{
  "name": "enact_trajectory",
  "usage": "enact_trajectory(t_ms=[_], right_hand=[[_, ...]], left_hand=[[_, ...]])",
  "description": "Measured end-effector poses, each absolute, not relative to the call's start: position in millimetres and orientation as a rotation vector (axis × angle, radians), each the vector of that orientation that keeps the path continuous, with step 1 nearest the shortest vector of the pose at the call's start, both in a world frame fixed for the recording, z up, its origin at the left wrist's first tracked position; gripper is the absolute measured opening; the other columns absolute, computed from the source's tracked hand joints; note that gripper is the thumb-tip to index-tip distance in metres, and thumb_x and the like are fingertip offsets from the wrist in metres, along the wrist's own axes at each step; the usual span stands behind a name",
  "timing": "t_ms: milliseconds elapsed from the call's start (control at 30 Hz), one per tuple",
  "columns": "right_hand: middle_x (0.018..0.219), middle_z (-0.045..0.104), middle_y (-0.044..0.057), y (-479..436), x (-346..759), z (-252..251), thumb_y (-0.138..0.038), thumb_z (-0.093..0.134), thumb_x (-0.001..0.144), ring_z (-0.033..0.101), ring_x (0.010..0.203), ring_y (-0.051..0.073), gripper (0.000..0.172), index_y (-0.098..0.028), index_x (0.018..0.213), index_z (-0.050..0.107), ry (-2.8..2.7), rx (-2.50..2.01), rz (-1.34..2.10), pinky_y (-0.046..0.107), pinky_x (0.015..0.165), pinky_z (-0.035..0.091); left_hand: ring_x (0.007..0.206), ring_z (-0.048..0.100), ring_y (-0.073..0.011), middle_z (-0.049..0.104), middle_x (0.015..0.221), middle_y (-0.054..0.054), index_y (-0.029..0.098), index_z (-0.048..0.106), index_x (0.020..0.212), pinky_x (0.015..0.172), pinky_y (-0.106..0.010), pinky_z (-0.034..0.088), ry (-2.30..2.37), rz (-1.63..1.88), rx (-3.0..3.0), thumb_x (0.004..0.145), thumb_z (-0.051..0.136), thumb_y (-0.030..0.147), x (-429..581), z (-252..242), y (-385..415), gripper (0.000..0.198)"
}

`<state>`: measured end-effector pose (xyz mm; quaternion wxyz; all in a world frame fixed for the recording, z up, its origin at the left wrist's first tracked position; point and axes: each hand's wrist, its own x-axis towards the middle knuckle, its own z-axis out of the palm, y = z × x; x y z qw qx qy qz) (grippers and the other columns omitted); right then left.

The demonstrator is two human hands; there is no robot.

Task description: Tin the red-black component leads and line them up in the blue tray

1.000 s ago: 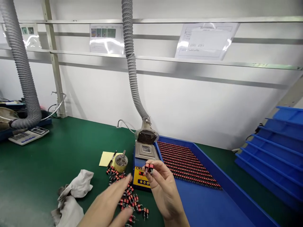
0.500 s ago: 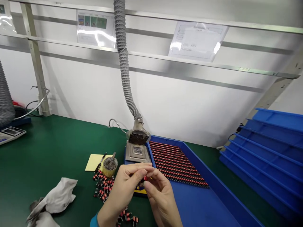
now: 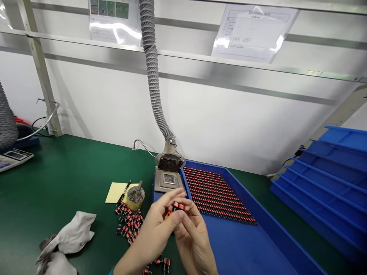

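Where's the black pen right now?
In the head view, left of centre, the black pen lies slantwise across the yellow paper, just left of the round pot and beyond the loose red-and-black parts.

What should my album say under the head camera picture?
Left hand and right hand meet around red pieces near a blue tray.

There are two hands here, a left hand [image 3: 157, 222] and a right hand [image 3: 194, 233]; at least one red-and-black part [image 3: 178, 206] between them, the others too many for me to count; one pot [image 3: 133, 206]; one pen [image 3: 124, 191]; one yellow pad [image 3: 112, 193]; one calculator [image 3: 15, 158]; two hoses [image 3: 155, 82]; one long tray [image 3: 237, 246]; at least five stacked trays [image 3: 323, 181].
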<state>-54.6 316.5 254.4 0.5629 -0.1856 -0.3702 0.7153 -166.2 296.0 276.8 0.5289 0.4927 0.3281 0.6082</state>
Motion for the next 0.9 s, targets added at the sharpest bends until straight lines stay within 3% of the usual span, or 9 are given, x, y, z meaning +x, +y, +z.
enact_trajectory(t_ms=[100,200,300,400,533,633,800,900], right_hand=[[0.093,0.063,0.001,319,-46,255,-0.029,0.071,0.077,0.061,0.090,0.014,0.011,-0.024,0.086,0.066,-1.016,-0.452,1.565,0.024,0.081,0.051],[0.083,0.061,0.001,323,-33,256,-0.038,0.068,0.079,0.060,0.077,0.013,0.016,-0.025,0.089,0.067,-1.148,-0.514,1.471,0.023,0.071,0.051],[0.074,0.058,0.001,324,-25,257,-0.042,0.065,0.080,0.056,0.065,0.011,0.024,-0.025,0.096,0.070,-1.350,-0.547,1.520,0.023,0.064,0.047],[0.065,0.051,-0.002,324,-25,259,-0.037,0.066,0.080,0.048,0.052,0.007,0.017,-0.022,0.080,0.073,-1.415,-0.535,1.522,0.021,0.053,0.041],[0.054,0.042,-0.004,328,-19,266,-0.036,0.070,0.076,0.039,0.044,0.006,0.024,-0.019,0.061,0.067,-1.151,-0.559,1.485,0.019,0.043,0.033],[0.053,0.041,-0.005,332,-9,269,-0.037,0.069,0.077,0.038,0.046,0.006,0.019,-0.020,0.068,0.067,-1.022,-0.612,1.302,0.018,0.045,0.035],[0.070,0.057,0.000,325,-11,267,-0.037,0.062,0.083,0.053,0.064,0.012,0.016,-0.024,0.086,0.070,-1.473,-0.722,1.256,0.022,0.062,0.043],[0.075,0.056,0.000,318,-22,267,-0.035,0.062,0.083,0.053,0.066,0.012,0.013,-0.024,0.082,0.069,-1.551,-0.716,1.269,0.022,0.061,0.043]], left_hand=[[0.109,0.059,-0.0172,0.068,0.111,-0.006,0.023,0.056,0.119,0.095,-0.026,0.045,0.705,1.485,1.115,0.083,0.063,0.038,-162,276,294,0.040],[0.089,0.064,-0.0138,0.070,0.091,-0.003,0.021,0.047,0.124,0.086,-0.027,0.048,0.599,1.390,1.070,0.082,0.066,0.032,-167,278,292,0.048],[0.082,0.065,-0.0135,0.068,0.090,-0.002,0.024,0.039,0.131,0.080,-0.028,0.048,0.569,1.236,1.094,0.080,0.067,0.023,-173,278,289,0.058],[0.081,0.066,-0.0135,0.067,0.088,-0.001,0.024,0.038,0.132,0.078,-0.027,0.047,0.628,1.151,1.132,0.077,0.064,0.011,-174,278,288,0.062],[0.079,0.065,-0.0130,0.068,0.087,0.001,0.026,0.039,0.131,0.077,-0.027,0.047,0.750,1.066,1.207,0.074,0.066,0.010,-177,281,284,0.065],[0.082,0.064,-0.0141,0.068,0.089,0.000,0.027,0.041,0.130,0.080,-0.029,0.047,0.800,1.071,1.227,0.075,0.069,0.017,-180,286,282,0.063],[0.086,0.062,-0.0133,0.066,0.090,0.000,0.026,0.044,0.126,0.082,-0.027,0.045,0.789,1.169,1.188,0.078,0.069,0.027,-178,283,285,0.054],[0.089,0.059,-0.0123,0.065,0.095,0.000,0.028,0.046,0.125,0.081,-0.024,0.044,0.807,1.177,1.200,0.078,0.070,0.031,-175,277,286,0.053]])
